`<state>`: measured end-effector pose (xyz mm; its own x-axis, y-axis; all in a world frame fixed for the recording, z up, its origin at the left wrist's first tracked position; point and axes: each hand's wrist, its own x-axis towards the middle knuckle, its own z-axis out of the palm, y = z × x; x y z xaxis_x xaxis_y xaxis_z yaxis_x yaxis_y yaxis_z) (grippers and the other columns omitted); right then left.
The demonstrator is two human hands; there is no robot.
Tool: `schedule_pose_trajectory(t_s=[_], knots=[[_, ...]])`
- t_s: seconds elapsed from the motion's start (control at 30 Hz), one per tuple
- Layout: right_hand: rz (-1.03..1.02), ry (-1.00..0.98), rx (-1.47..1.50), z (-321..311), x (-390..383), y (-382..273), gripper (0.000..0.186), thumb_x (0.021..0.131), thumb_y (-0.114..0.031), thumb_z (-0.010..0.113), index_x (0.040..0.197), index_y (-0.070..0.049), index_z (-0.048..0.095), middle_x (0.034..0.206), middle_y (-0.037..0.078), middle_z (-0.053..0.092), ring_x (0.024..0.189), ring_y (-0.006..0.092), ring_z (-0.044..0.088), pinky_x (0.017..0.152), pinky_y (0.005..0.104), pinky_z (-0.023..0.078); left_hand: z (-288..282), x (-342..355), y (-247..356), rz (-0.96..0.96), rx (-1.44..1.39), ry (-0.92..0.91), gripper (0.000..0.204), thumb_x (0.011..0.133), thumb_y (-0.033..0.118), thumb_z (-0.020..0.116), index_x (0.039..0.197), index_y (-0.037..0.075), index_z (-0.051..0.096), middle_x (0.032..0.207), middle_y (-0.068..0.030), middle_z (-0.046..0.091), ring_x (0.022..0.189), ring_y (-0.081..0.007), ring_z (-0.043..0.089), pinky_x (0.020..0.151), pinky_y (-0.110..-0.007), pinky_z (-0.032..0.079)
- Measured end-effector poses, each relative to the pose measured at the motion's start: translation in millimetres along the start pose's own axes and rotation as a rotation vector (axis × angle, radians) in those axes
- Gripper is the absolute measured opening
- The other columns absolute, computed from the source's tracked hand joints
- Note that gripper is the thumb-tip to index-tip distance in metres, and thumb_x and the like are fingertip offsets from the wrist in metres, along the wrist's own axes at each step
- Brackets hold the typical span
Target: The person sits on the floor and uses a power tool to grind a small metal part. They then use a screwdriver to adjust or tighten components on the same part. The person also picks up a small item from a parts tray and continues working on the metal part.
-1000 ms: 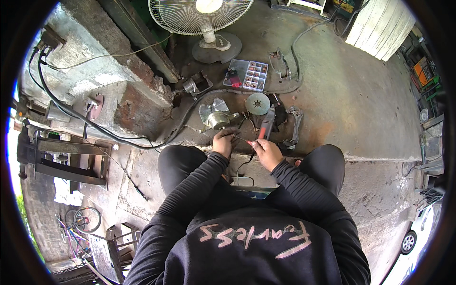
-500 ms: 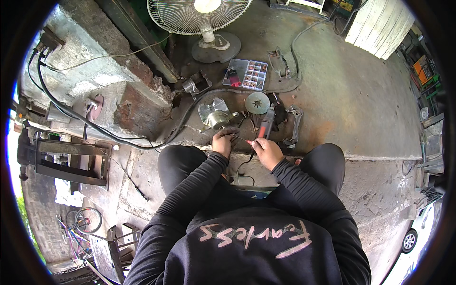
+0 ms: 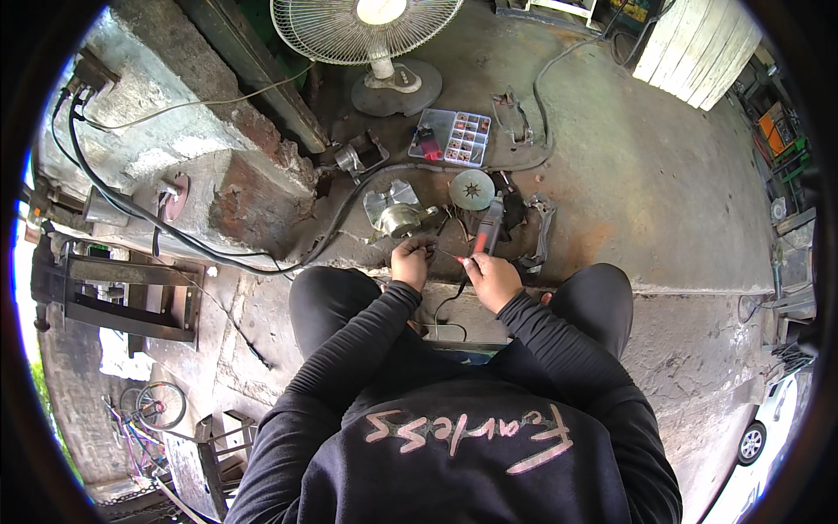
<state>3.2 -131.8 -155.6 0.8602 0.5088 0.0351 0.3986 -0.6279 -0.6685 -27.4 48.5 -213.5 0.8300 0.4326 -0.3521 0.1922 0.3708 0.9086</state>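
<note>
My right hand (image 3: 493, 281) is closed on a thin screwdriver with a red handle (image 3: 464, 259), its shaft pointing left toward my other hand. My left hand (image 3: 408, 264) has its fingers curled together around something small and dark that I cannot make out. Just beyond the left hand sits a round metal motor-like housing (image 3: 400, 220) on the floor. A grey and red power tool (image 3: 489, 229) lies beyond my right hand, its dark cord running back between my legs. Past it stands a pale round dish (image 3: 472, 189) with a dark star-shaped mark in its middle.
A clear compartment box (image 3: 467, 138) of small parts lies open farther out, a red and black item (image 3: 429, 142) in its lid. A fan (image 3: 397, 87) stands behind. Metal brackets (image 3: 360, 155) and a thick cable (image 3: 336, 223) lie on the left, a metal frame (image 3: 543, 229) on the right.
The screwdriver has shifted very slightly to the right, away from my left hand. The fingers of my left hand have moved a little. Everything else stays put.
</note>
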Motion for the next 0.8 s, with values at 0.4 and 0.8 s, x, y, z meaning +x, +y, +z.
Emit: schedule_pose_trajectory(t_s=[0.4, 0.8], knots=[[0.024, -0.106, 0.12, -2.0, 0.3, 2.7, 0.033, 0.093, -0.03, 0.047, 0.084, -0.001, 0.06, 0.071, 0.021, 0.058, 0.07, 0.0394, 0.058, 0.061, 0.044, 0.044, -2.3, 0.5, -3.2, 0.235, 0.401, 0.012, 0.02, 0.084, -0.005, 0.051, 0.094, 0.0, 0.068, 0.082, -0.007, 0.067, 0.075, -0.0105, 0.058, 0.071, -0.024, 0.045], [-0.011, 0.018, 0.227, 17.4, -5.8, 4.4, 0.035, 0.093, -0.032, 0.048, 0.08, -0.002, 0.058, 0.066, 0.021, 0.057, 0.067, 0.0412, 0.057, 0.059, 0.0474, 0.044, -3.7, 5.1, -9.2, 0.219, 0.338, 0.059, 0.02, 0.083, -0.005, 0.05, 0.088, 0.0, 0.069, 0.081, -0.01, 0.068, 0.076, -0.0135, 0.061, 0.072, -0.026, 0.046]])
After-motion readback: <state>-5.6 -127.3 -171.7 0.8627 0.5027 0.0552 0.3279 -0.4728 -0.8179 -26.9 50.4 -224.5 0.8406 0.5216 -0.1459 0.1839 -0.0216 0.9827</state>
